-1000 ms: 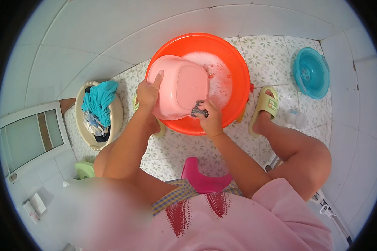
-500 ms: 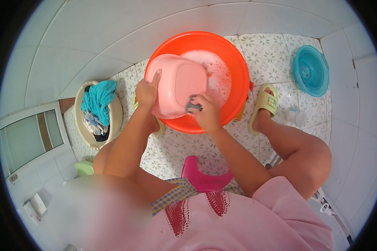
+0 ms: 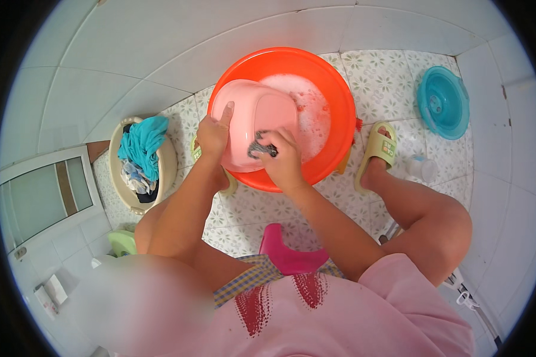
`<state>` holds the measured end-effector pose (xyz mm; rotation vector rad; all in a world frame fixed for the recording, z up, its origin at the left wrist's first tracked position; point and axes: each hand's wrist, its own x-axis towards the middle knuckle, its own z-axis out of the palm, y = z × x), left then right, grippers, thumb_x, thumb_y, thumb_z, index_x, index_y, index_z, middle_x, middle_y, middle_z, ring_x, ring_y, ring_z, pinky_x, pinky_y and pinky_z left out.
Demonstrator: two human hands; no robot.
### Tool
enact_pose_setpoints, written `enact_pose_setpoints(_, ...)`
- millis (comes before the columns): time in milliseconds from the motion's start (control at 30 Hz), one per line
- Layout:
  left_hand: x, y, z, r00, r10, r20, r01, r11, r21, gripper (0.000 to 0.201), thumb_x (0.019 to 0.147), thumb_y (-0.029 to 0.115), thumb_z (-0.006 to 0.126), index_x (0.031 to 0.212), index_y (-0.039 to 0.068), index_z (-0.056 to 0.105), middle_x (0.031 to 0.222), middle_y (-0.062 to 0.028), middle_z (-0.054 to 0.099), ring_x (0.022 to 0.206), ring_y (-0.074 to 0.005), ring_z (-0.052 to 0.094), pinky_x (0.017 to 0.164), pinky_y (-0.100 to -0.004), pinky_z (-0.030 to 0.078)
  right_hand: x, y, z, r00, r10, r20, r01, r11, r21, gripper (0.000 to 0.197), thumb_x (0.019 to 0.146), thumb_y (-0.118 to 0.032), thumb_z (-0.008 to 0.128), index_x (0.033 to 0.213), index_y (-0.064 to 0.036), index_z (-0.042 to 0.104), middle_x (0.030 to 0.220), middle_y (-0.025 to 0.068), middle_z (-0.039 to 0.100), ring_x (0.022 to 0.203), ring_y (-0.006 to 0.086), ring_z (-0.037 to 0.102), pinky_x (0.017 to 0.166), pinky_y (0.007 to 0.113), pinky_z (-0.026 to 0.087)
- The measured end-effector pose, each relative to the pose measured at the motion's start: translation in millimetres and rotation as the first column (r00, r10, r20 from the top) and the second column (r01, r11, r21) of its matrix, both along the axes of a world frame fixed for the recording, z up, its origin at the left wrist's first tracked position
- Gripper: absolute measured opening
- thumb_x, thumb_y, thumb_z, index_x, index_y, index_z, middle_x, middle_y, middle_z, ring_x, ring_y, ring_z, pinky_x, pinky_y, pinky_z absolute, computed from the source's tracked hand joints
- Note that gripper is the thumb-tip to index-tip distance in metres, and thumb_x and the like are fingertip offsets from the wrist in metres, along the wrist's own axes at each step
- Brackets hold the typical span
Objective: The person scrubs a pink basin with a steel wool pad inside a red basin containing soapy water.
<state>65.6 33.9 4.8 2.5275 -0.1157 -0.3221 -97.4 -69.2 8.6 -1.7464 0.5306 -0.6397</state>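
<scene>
A pink basin (image 3: 235, 116) is tilted inside a big orange tub (image 3: 344, 83), its underside turned toward me. White suds on reddish-looking water (image 3: 312, 110) show at the tub's right. My left hand (image 3: 213, 135) grips the basin's left rim, thumb lying on the outer wall. In my right hand (image 3: 284, 162) is a dark grey, stringy-looking scourer (image 3: 262, 146), pressed against the basin's outer side near its lower edge. The fingers partly cover the scourer, so its full shape is hidden.
At left stands a cream laundry basket (image 3: 170, 163) holding turquoise and other clothes (image 3: 144, 143). A blue basin (image 3: 443, 98) and a clear plastic container (image 3: 423, 169) are on the tiled floor at right. A magenta stool (image 3: 289, 256) is close to me. Tiled walls enclose the space.
My right hand has moved a little left with the scourer, from the basin's base edge onto its side wall. The left hand keeps its grip.
</scene>
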Motion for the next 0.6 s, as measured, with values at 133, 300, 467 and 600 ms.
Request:
enact_pose_setpoints(133, 1.5, 2.1, -4.3, 0.998, 0.049, -0.029, -0.050, 0.998, -0.041, 0.080, 0.073, 0.072, 0.059, 0.081, -0.007, 0.062, 0.074, -0.0210, 0.064, 0.073, -0.0315, 0.062, 0.073, -0.0412, 0.047, -1.8, -7.9, -8.4, 0.996, 0.070, 0.058, -0.069, 0.997, -0.024, 0.026, 0.061, 0.008, 0.071, 0.079, -0.0001, 0.055, 0.087, 0.0112, 0.059, 0.087, 0.0283, 0.058, 0.075, 0.034, 0.048)
enact_pose_setpoints(300, -5.8, -5.7, 5.4, 0.999, 0.036, -0.016, -0.037, 0.998, -0.053, 0.078, 0.074, 0.072, 0.058, 0.078, -0.006, 0.061, 0.072, -0.0200, 0.063, 0.071, -0.0314, 0.062, 0.072, -0.0405, 0.047, -7.6, -0.4, -20.5, 1.000, -0.012, 0.008, 0.011, 0.999, 0.031, 0.026, 0.061, 0.006, 0.073, 0.079, -0.0007, 0.055, 0.088, 0.0108, 0.057, 0.082, 0.0271, 0.058, 0.072, 0.034, 0.048)
enact_pose_setpoints(467, -20.9, -12.3, 12.8, 0.995, -0.025, 0.092, 0.031, 0.998, -0.059, 0.067, 0.076, 0.063, 0.064, 0.072, -0.004, 0.057, 0.063, -0.0163, 0.059, 0.060, -0.0265, 0.055, 0.064, -0.0383, 0.045, 19.5, -0.9, 10.8, 0.988, -0.151, -0.006, 0.151, 0.988, -0.029, 0.025, 0.062, 0.003, 0.074, 0.076, -0.0011, 0.054, 0.087, 0.0102, 0.057, 0.079, 0.0240, 0.058, 0.068, 0.033, 0.047)
enact_pose_setpoints(600, -29.5, -18.7, 17.1, 0.992, -0.006, 0.122, 0.031, 0.979, -0.202, 0.061, 0.077, 0.057, 0.068, 0.070, -0.003, 0.056, 0.060, -0.0145, 0.056, 0.056, -0.0238, 0.051, 0.059, -0.0377, 0.043, 42.1, -26.9, 15.6, 0.969, -0.227, -0.099, 0.248, 0.911, 0.330, 0.024, 0.062, -0.002, 0.075, 0.074, -0.0034, 0.053, 0.081, 0.0124, 0.055, 0.080, 0.0308, 0.054, 0.070, 0.040, 0.044)
